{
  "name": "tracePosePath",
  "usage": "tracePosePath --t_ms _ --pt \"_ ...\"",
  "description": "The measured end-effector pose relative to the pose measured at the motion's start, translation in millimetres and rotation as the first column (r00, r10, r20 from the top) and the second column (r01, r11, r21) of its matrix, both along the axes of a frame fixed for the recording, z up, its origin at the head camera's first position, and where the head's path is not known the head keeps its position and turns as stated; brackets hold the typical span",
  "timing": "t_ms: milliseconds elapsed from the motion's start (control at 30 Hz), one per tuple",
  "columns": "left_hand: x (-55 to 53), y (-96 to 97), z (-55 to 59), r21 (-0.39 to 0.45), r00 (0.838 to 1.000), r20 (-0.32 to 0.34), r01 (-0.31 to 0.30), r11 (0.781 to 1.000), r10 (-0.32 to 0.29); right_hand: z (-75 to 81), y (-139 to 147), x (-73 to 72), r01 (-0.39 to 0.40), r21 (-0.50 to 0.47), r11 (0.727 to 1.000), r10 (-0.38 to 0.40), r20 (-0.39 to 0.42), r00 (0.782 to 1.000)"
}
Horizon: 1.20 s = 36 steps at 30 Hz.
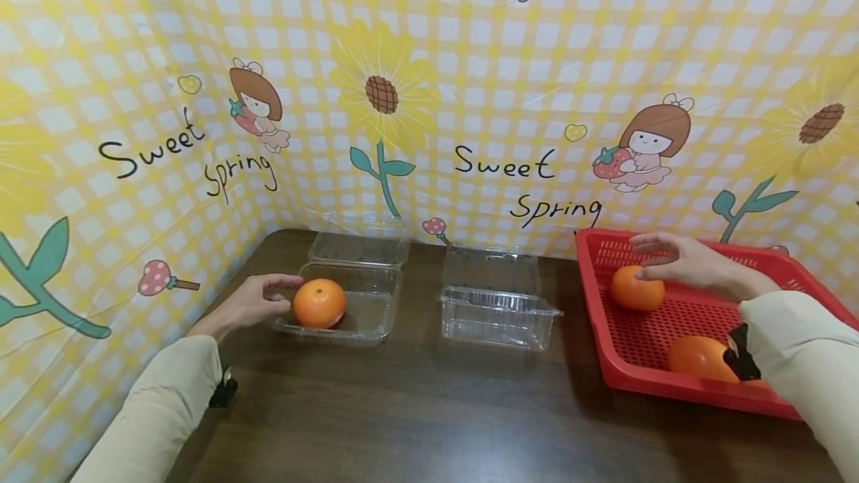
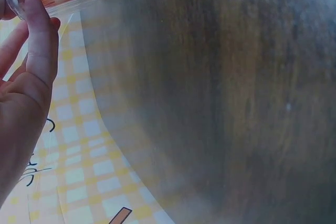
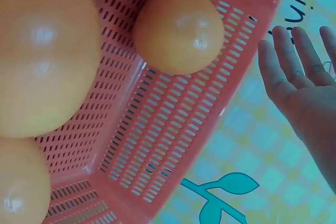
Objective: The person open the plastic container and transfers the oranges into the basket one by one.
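An orange (image 1: 320,303) sits in the left clear plastic clamshell box (image 1: 376,329), whose lid (image 1: 359,243) is folded back. My left hand (image 1: 258,302) is at the box's left side, beside the orange. In the left wrist view, fingertips (image 2: 35,8) meet the box's clear wall (image 2: 79,1). My right hand (image 1: 694,263) hovers over the red basket (image 1: 607,356), above an orange (image 1: 634,291) near its back left. The right wrist view shows the fingers (image 3: 286,59) extended and apart from that orange (image 3: 178,30).
A second clear box (image 1: 496,323), lid raised behind it, stands mid-table on the brown table (image 1: 403,408). More oranges (image 1: 701,358) lie at the basket's front, partly hidden by my right arm. A checked cloth (image 1: 470,80) hangs behind and at the left.
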<state>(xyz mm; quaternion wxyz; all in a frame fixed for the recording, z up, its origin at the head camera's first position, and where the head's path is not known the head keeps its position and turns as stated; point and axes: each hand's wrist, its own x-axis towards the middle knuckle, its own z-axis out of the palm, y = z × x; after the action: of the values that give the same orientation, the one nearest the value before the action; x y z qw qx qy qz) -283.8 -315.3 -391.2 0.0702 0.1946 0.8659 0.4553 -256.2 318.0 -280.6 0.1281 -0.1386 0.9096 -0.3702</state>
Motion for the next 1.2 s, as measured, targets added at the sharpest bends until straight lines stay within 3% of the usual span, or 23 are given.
tracePosePath --t_ms 300,533,767,933,1200 --pt "1.3 2.0 3.7 0.006 1.0 -0.011 0.013 1.0 -0.013 12.1 -4 2.0 0.063 0.033 0.997 -0.062 -0.036 0.997" --pt "-2.3 -4.1 -3.5 0.084 0.993 -0.083 0.096 0.992 -0.089 23.5 -26 7.0 0.082 0.007 0.997 -0.08 -0.136 0.988" --pt "-0.3 -1.0 0.7 -0.006 1.0 -0.019 0.013 1.0 -0.013 30.2 -55 10.2 0.045 -0.028 0.999 -0.05 -0.216 0.975" --pt "0.9 0.8 2.6 -0.002 1.0 -0.019 0.013 1.0 -0.013 31.5 -75 11.8 -0.014 -0.112 0.994 -0.014 -0.242 0.97" --pt "1.6 1.3 3.8 -0.008 1.0 -0.017 0.008 1.0 -0.008 31.2 -105 16.5 -0.114 -0.261 0.959 0.055 -0.223 0.973"
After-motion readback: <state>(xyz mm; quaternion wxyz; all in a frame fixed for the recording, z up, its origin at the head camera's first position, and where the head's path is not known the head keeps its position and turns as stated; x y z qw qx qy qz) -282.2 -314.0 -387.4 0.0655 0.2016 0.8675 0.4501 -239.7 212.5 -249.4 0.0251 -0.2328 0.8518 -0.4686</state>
